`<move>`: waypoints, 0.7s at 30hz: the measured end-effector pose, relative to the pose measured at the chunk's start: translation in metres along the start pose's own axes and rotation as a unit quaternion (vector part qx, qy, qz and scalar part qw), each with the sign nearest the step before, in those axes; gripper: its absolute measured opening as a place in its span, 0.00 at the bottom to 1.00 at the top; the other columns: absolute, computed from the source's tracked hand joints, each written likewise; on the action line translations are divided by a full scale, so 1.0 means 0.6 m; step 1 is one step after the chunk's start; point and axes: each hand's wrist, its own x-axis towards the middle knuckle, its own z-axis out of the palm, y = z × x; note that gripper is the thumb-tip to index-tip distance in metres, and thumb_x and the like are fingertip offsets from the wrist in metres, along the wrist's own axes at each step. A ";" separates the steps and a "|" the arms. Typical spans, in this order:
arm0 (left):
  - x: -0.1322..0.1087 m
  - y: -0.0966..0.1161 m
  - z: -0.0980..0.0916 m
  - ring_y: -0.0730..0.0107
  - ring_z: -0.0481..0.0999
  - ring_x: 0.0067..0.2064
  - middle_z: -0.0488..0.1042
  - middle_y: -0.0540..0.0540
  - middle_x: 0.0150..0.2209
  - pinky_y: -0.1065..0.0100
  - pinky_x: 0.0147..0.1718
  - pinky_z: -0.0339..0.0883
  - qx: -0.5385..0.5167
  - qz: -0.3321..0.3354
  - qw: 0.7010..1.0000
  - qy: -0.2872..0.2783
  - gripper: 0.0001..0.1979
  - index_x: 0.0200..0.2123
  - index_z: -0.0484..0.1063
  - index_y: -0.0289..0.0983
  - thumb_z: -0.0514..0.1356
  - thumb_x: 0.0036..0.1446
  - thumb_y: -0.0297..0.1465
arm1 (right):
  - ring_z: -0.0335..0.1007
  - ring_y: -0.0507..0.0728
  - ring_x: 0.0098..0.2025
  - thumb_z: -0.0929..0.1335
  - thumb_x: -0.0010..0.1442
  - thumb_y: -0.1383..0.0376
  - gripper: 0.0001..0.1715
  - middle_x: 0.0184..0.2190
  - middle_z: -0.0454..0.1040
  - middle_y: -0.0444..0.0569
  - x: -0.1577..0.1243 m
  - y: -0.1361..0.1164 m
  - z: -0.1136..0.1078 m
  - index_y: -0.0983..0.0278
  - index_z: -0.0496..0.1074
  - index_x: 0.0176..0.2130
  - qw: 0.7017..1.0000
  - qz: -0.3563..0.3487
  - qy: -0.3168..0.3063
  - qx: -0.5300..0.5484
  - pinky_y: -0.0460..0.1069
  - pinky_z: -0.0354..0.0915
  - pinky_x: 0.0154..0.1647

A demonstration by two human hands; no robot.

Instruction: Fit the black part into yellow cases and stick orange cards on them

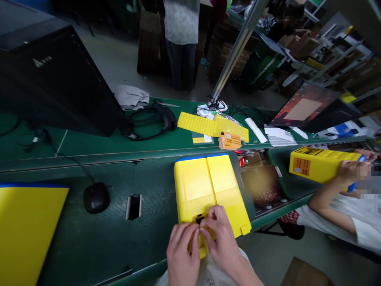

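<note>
A flat yellow plastic-covered box with a blue far edge lies on the green conveyor belt. My left hand and my right hand are at its near edge, their fingertips meeting around a small black piece. A yellow flap folds down under my fingers, partly hidden by them. To the right, a co-worker's hand holds a second yellow box on a green belt section. A third yellow box lies at the left.
A black mouse sits on the belt beside a rectangular slot. Beyond the belt's rail are yellow perforated sheets, orange cards, a headset, a black monitor and a standing person.
</note>
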 end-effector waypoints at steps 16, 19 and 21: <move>0.005 -0.003 0.007 0.56 0.73 0.52 0.72 0.40 0.52 0.58 0.49 0.72 0.048 -0.094 0.994 0.034 0.20 0.53 0.67 0.40 0.57 0.59 0.40 | 0.52 0.64 0.61 0.62 0.61 0.73 0.09 0.57 0.58 0.55 -0.003 0.030 0.019 0.63 0.70 0.33 0.991 -0.008 0.112 -0.070 0.62 0.58 0.58; 0.007 -0.012 0.023 0.48 0.67 0.59 0.64 0.36 0.61 0.50 0.52 0.70 0.029 -0.193 0.981 0.008 0.31 0.61 0.58 0.38 0.55 0.59 0.45 | 0.44 0.66 0.66 0.61 0.62 0.74 0.11 0.64 0.53 0.55 0.001 0.036 0.039 0.64 0.70 0.31 0.978 -0.010 0.154 -0.141 0.65 0.55 0.60; 0.006 -0.017 0.033 0.48 0.67 0.60 0.62 0.36 0.62 0.49 0.53 0.70 0.002 -0.240 0.970 -0.026 0.33 0.64 0.54 0.38 0.53 0.59 0.47 | 0.43 0.67 0.67 0.60 0.62 0.74 0.13 0.66 0.51 0.54 0.004 0.035 0.049 0.64 0.70 0.30 0.972 0.004 0.166 -0.166 0.67 0.56 0.59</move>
